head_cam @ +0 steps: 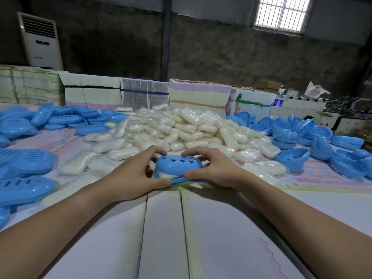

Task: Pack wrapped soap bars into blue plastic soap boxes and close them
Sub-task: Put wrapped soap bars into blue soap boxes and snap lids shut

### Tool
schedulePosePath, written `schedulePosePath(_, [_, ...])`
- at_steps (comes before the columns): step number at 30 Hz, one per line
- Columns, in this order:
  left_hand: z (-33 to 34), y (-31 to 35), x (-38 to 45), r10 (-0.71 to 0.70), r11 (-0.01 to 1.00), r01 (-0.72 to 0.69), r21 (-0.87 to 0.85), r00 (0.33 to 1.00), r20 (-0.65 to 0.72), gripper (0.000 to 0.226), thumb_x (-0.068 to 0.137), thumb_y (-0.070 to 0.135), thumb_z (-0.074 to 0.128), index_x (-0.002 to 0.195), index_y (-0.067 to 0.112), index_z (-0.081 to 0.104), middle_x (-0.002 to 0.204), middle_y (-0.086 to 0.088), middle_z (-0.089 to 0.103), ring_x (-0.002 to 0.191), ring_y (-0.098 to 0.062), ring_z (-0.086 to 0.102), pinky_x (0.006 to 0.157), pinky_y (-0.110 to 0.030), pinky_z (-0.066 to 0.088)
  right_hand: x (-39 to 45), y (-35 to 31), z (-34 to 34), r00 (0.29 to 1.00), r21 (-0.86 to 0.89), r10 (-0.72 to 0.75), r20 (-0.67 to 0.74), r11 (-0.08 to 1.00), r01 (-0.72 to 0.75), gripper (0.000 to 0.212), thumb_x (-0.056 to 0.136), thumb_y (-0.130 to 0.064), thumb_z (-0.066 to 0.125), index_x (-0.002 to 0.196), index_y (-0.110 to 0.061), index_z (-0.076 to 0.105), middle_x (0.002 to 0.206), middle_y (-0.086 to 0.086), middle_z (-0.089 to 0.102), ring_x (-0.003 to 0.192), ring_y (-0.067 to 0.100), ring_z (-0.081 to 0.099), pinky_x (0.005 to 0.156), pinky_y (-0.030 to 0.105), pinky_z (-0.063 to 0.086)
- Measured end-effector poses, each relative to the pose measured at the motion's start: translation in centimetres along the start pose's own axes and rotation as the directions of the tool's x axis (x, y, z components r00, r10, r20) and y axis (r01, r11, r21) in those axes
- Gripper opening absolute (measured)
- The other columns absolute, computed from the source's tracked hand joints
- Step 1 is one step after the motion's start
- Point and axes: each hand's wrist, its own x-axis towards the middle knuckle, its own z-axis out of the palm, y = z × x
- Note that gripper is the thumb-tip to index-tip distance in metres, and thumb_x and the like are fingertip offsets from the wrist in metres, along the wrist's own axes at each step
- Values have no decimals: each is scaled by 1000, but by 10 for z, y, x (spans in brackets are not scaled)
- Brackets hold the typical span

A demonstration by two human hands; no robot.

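Wide tabletop (231, 228) under pale printed sheets. Large heap of wrapped soap bars (177, 129) at the middle, toward the far edge. Loose blue lids (26, 162) along the left edge, blue bases (314, 137) piled toward the right edge. Near the middle, blue soap box (178, 164), heart holes on top, lid not fully down, white soap (166, 175) visible in the gap. Left hand (132, 174) and right hand (213, 168) in curled grip round both ends of it.

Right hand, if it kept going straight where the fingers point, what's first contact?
The right hand points left and slightly away, already gripping the blue soap box. Past it, likely the left hand's fingers; depth is unclear.
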Motion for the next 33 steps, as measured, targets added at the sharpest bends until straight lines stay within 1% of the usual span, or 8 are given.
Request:
schedulePosePath(3, [0,0,0,8,1000,-8,-19,999,-32,55,74,38,85,115,44,50,111,20,57,87,-10,60,76,-24,53,1,2,0,1000,17,-12,-18,1000,12,45,70,-28,85,109,-43,67,108,-23,62,98,-2,60,83,21,55])
schedulePosePath(6, [0,0,0,2,1000,-3,-27,999,-44,52,74,37,84,112,45,49,110,19,56,89,-10,61,73,-21,52,1,3,1,1000,-4,-28,-3,1000,28,49,69,-28,85,110,-46,66,109,-25,59,95,-4,60,81,20,52])
schedulePosePath(9, [1,0,1,-3,1000,2,-15,1000,-18,52,76,38,83,114,46,48,111,18,56,90,-11,61,80,-28,54,2,4,2,998,-57,-61,-2,996,61,49,70,-31,84,113,-46,66,115,-28,56,104,-3,55,86,23,51])
schedulePosePath(11, [1,1,1,-6,1000,6,-11,1000,-7,52,77,39,82,115,47,47,111,18,56,89,-11,61,83,-31,54,2,4,2,998,-81,-69,2,994,69,49,71,-34,83,114,-46,64,116,-28,55,103,-6,52,82,19,47])
schedulePosePath(15, [0,1,1,-14,1000,14,3,1000,3,53,78,42,80,119,46,46,112,22,56,90,-8,61,82,-27,52,3,3,3,997,-127,-67,39,989,72,48,77,-37,79,120,-45,60,118,-21,56,102,-6,51,77,13,40])
schedulePosePath(18, [-1,2,1,-26,1000,26,6,1000,6,54,78,43,81,119,45,46,112,25,55,90,-7,61,82,-25,51,4,1,2,996,-143,-70,58,987,77,47,78,-38,78,121,-44,60,114,-21,58,99,-4,53,76,13,41])
schedulePosePath(28, [-5,4,2,-38,998,36,50,999,28,60,73,42,85,121,40,49,118,20,59,99,-9,62,89,-36,53,8,-2,3,998,-163,-42,51,985,50,46,76,-41,78,119,-43,61,113,-14,62,95,4,59,81,21,50])
schedulePosePath(33, [-4,3,2,-44,999,42,35,998,43,61,74,42,84,123,41,46,120,20,58,103,-6,61,92,-33,53,6,0,5,996,-189,-65,58,979,75,47,79,-44,74,123,-46,56,116,-17,59,100,-1,55,76,15,42])
